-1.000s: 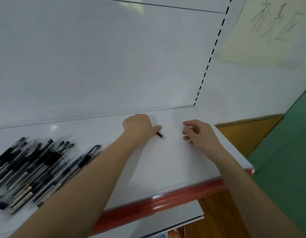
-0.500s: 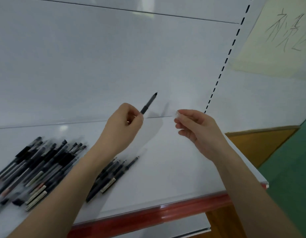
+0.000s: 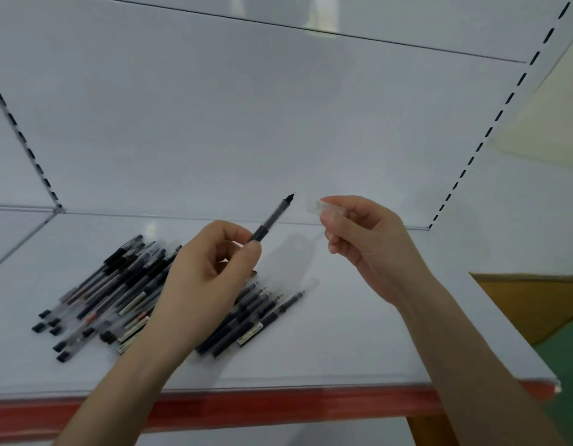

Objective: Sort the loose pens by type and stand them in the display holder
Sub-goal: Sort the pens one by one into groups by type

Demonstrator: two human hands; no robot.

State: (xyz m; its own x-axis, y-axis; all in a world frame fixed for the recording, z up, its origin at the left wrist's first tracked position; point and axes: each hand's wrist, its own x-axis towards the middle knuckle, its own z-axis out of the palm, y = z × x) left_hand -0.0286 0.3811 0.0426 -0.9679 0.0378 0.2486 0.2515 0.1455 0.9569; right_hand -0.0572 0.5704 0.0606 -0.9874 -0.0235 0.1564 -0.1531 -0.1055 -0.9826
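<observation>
Glossy white shelf (image 3: 359, 342), left hand (image 3: 204, 278) pinching slim black pen (image 3: 272, 218), right hand (image 3: 368, 246) pinching seemingly clear cap (image 3: 320, 207)

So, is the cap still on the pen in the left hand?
No, the pen shows a bare tip, and the right hand holds the clear cap.

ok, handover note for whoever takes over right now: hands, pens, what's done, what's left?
Left hand: holds an uncapped black pen, tip up and to the right.
Right hand: pinches a clear cap, apart from the pen tip.
Loose pens: piled on the white shelf, none stood up.
No display holder in view.
Left: likely cap this pen, then sort and stand all.
</observation>
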